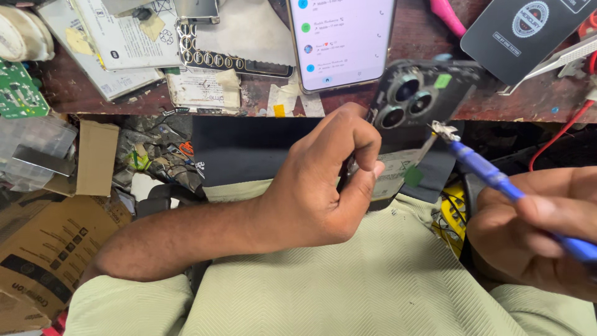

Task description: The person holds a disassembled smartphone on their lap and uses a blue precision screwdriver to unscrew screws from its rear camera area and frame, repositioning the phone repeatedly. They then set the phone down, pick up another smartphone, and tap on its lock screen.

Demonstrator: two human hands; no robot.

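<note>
In front of chest, left hand (323, 180) curled tight, fingers pinching edge of dark phone body (413, 99) with three camera rings, held tilted over tabletop (528, 99) edge. Right hand (535, 230) closed on blue-handled tool (497, 177); its metal tip touches small metal piece just right of phone body. Beyond left hand on tabletop: lit phone (342, 40), papers (124, 37). Far left: green circuit board (18, 90). Red wire (563, 134) above right hand.
</note>
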